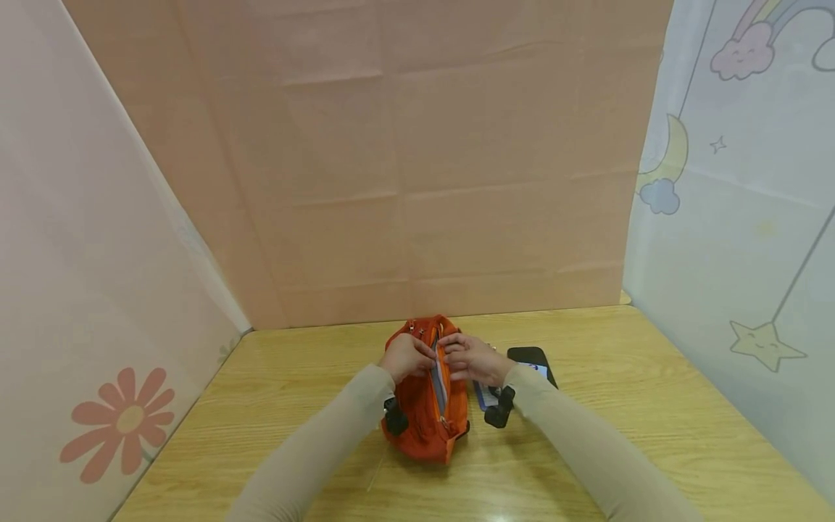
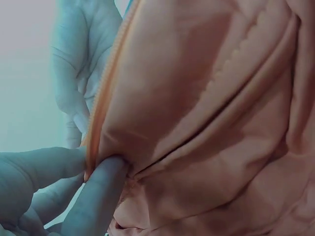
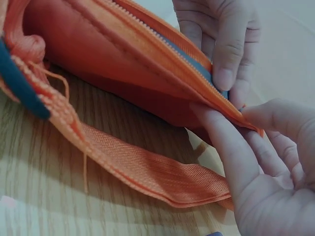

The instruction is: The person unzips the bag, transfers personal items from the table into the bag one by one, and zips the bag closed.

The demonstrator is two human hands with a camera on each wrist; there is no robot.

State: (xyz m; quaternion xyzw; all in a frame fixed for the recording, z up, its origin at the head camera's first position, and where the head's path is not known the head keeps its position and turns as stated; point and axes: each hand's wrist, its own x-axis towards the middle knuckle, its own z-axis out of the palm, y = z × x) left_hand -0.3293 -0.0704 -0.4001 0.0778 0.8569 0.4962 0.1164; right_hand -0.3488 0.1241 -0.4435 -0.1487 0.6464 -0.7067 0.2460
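Note:
An orange-red zippered bag (image 1: 417,424) lies on the wooden table with its long zipper (image 3: 183,66) parted, showing a grey lining. My left hand (image 1: 406,357) pinches the left zipper edge between thumb and fingers, as the left wrist view shows close up. On the opposite edge, near one end of the zipper, my right hand (image 1: 475,360) grips the fabric with its thumb above and fingers below. A woven orange strap (image 3: 152,167) hangs off the bag's side beneath that hand. What lies deeper in the bag is hidden.
Right of the bag, partly behind the right wrist, lie a dark phone-like object (image 1: 531,355) and a blue-edged card (image 1: 484,399). The wooden table (image 1: 313,406) meets a peach cloth backdrop (image 1: 417,217), with printed cloths at both sides.

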